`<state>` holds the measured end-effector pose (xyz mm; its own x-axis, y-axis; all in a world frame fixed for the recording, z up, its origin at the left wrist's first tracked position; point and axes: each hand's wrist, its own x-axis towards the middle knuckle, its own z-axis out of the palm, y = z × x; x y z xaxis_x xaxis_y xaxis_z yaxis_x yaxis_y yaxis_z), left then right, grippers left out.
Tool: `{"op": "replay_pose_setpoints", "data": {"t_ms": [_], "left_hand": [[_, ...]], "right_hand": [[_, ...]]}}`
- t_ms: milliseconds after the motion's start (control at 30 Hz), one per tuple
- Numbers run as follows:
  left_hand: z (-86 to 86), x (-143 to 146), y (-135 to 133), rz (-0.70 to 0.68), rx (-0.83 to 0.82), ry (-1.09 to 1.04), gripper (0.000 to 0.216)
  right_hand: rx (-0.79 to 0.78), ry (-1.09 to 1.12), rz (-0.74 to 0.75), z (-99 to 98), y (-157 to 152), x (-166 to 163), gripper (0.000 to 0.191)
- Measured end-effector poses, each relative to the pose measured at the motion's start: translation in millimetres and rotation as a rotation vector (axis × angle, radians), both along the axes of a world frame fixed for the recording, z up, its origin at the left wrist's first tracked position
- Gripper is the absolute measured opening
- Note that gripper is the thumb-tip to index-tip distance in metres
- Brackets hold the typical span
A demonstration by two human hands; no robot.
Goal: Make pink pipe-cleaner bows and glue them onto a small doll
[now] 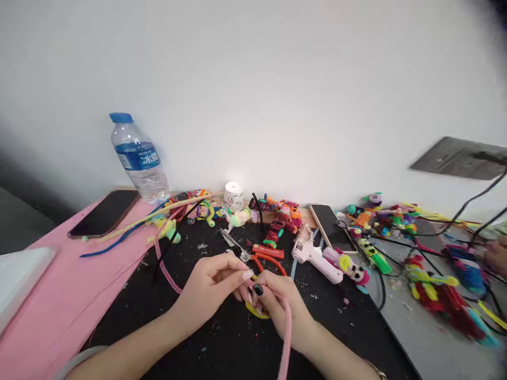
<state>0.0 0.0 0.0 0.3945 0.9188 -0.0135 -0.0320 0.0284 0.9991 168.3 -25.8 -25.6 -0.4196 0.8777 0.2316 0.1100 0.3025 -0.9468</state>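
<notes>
Both hands meet over the black work mat (174, 338) with fingertips pinched together. My left hand (216, 287) and my right hand (283, 303) grip a pink pipe cleaner (287, 338), whose one end hangs down past my right palm. Another pink length arcs up behind my left wrist; whether it is the same piece I cannot tell. Under the fingers a yellow curved piece (256, 312) shows, partly covered; whether it is held is unclear. Just beyond the hands lie orange-handled scissors (245, 256), beside a red label-like strip (268, 252).
A pale glue gun (317, 258) and a phone (332, 227) lie to the right. Colourful pipe-cleaner figures (283, 219) line the wall. At left stand a water bottle (138, 158) and a dark phone (103, 212). Black cables cross the right side, where another person's hand (497, 256) shows.
</notes>
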Motion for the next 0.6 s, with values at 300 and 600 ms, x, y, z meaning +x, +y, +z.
{"op": "replay_pose_setpoints", "data": {"t_ms": [300,600], "left_hand": [[-3.0,-6.5,-1.0,-0.184,0.039,0.13,0.026],[-1.4,-7.5,-6.7,-0.51,-0.211,0.166,0.024]], "right_hand": [[0.006,-0.004,-0.057,-0.5,0.2,2.3,0.033],[0.018,-0.059,0.024,3.3,-1.8,2.0,0.041]]}}
